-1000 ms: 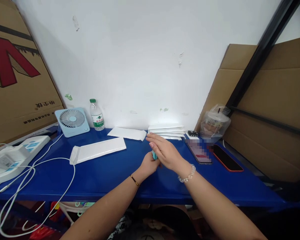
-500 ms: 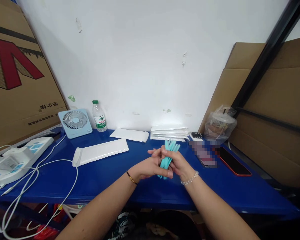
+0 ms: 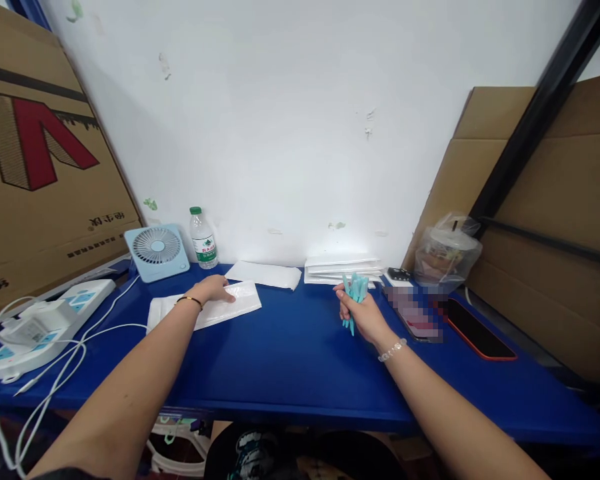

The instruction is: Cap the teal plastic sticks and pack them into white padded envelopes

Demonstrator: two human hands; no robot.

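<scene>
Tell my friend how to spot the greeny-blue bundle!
Find the blue table, then the right hand above it, with a clear beaded bracelet at its wrist. The bundle of thin pieces sticks out of that hand, turquoise where the packets behind are white.

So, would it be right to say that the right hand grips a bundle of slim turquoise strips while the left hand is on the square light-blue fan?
Not quite: in the head view, the left hand is on the flat white packet; the square light-blue fan stands apart. The right hand does grip the bundle of slim turquoise strips.
</scene>
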